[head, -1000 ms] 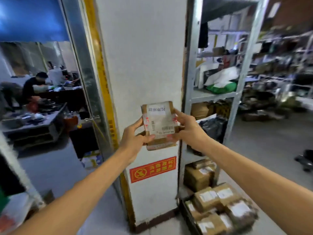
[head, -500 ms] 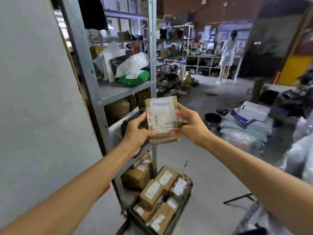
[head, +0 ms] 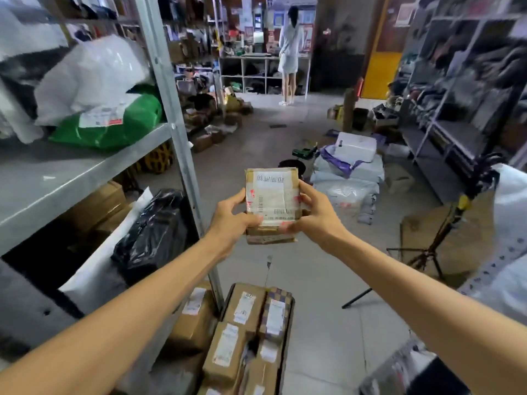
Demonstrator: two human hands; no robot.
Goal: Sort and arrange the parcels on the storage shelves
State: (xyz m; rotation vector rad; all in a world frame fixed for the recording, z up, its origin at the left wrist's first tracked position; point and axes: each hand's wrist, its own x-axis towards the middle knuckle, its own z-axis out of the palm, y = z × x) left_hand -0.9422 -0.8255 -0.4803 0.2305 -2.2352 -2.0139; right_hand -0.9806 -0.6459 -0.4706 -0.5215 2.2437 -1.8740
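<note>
Cluttered parcel storeroom, both hands' grip clamped on small taped cardboard parcel (head: 273, 203), white label

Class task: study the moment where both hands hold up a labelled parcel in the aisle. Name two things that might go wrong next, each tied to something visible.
1. The small cardboard parcel is held only at its lower edges by the left hand and right hand; a loose grip might drop it.
2. The open box of parcels and the tripod sit on the floor nearby; a step with eyes on the label might trip.
</note>
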